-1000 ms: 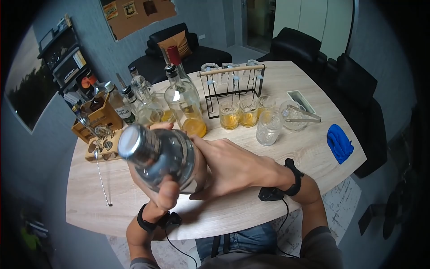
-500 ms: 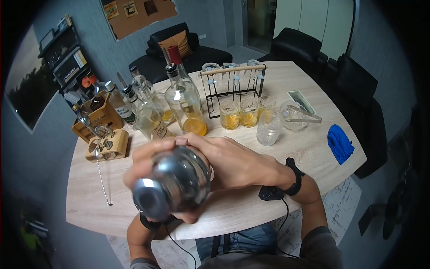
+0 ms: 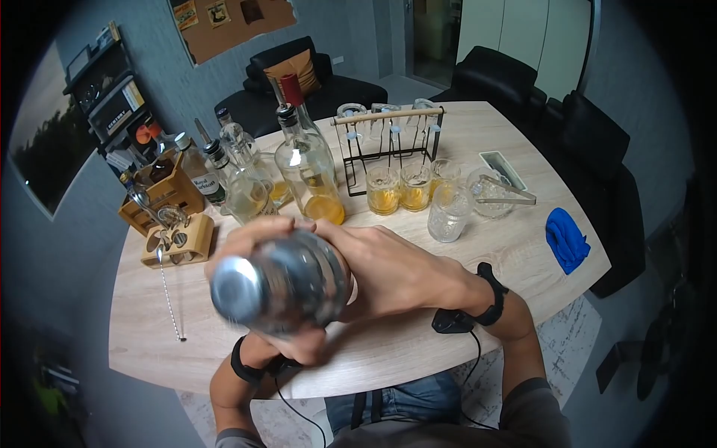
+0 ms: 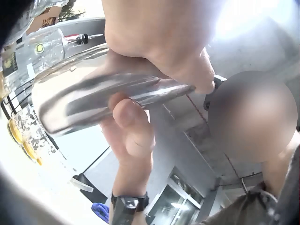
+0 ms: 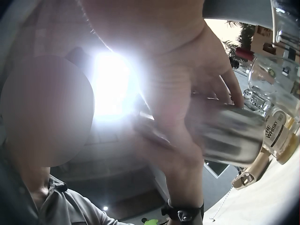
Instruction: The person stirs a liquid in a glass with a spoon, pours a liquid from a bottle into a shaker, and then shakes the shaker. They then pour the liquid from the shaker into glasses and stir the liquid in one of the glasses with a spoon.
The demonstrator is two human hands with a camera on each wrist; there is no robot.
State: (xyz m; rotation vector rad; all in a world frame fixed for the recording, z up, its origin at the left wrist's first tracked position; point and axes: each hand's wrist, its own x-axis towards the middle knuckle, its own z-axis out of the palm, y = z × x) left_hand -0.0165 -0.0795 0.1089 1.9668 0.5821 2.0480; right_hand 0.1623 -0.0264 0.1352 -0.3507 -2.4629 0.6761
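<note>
Both hands hold a shiny metal cocktail shaker (image 3: 299,280) above the table's near side, its capped end tilted toward the head camera and blurred. My left hand (image 3: 240,239) grips it at the capped part, fingers over the top and the thumb side below. Around the body's other end wraps my right hand (image 3: 399,272). In the left wrist view the smooth shaker body (image 4: 75,98) lies between the two hands. Seen from the right wrist, the shaker's bottom (image 5: 234,136) points toward the bottles.
Beyond the hands stand glass bottles (image 3: 302,168), glasses of yellow drink (image 3: 383,196), a cut-glass tumbler (image 3: 448,216) and an ice bowl with tongs (image 3: 489,196). A wooden bar-tool stand (image 3: 190,243), long bar spoon (image 3: 169,299) and blue cloth (image 3: 567,240) also lie on the table (image 3: 515,276).
The shaker has swung about between the frames, its cap dropping from upper left, then rising slightly again. Both hands keep their hold; the left moves with the cap end. The table things stay put.
</note>
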